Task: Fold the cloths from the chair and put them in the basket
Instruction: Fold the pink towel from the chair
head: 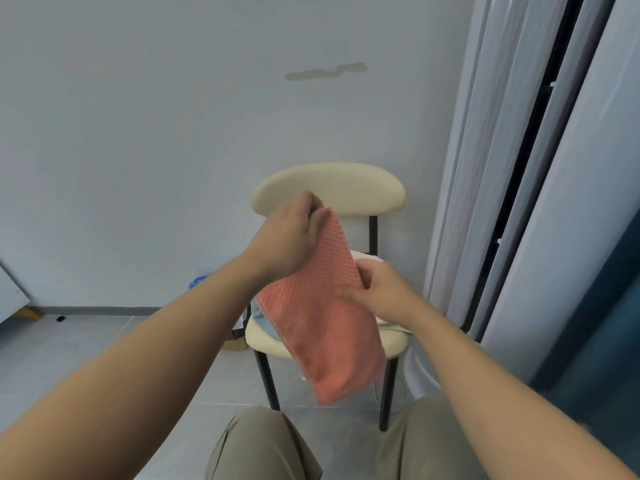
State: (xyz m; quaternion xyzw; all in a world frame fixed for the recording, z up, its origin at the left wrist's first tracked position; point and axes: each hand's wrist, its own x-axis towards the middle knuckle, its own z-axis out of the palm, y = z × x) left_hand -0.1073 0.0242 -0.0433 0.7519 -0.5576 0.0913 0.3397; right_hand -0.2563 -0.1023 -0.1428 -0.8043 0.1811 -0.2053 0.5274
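Note:
A salmon-pink waffle cloth (pixel 322 320) hangs folded in the air in front of a cream chair (pixel 332 188). My left hand (pixel 291 233) pinches its top corner, up near the chair's backrest. Lower and to the right, my right hand (pixel 381 289) grips the cloth's right edge about halfway down. The cloth's lower end dangles below the seat's front edge. On the seat lie a light blue cloth (pixel 259 315) at the left and a white cloth (pixel 391 325) at the right, both mostly hidden behind the pink one. No basket is in view.
The chair stands against a pale wall with white curtains (pixel 502 168) close on its right. A small cardboard box (pixel 237 336) and a blue object (pixel 197 282) sit on the grey tiled floor left of the chair. My knees (pixel 263 445) are at the bottom.

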